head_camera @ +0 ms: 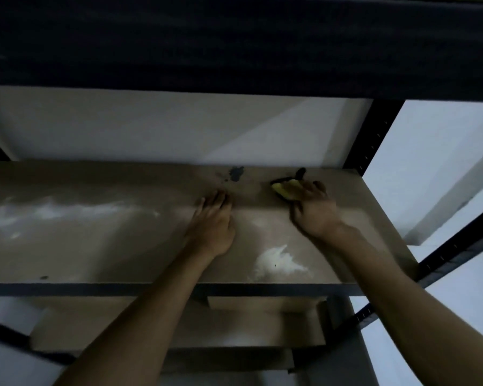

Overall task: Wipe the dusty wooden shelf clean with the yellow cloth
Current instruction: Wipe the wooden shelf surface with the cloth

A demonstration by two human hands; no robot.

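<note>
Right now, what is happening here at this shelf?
A person is wiping a wooden shelf. The right hand presses a yellow cloth near the back of the board, while the left hand rests flat on it. White dust patches remain near the front edge and on the left side.

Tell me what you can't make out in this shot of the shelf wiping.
Head view only:
- Yellow cloth: mostly covered by the right hand, which is motion-blurred, so its grip is unclear.
- Wooden shelf: left end cut off by the frame edge.
- Dark marks near the back edge: too dim to tell stain from damage.
- Lower shelves: hidden behind both forearms.
</note>
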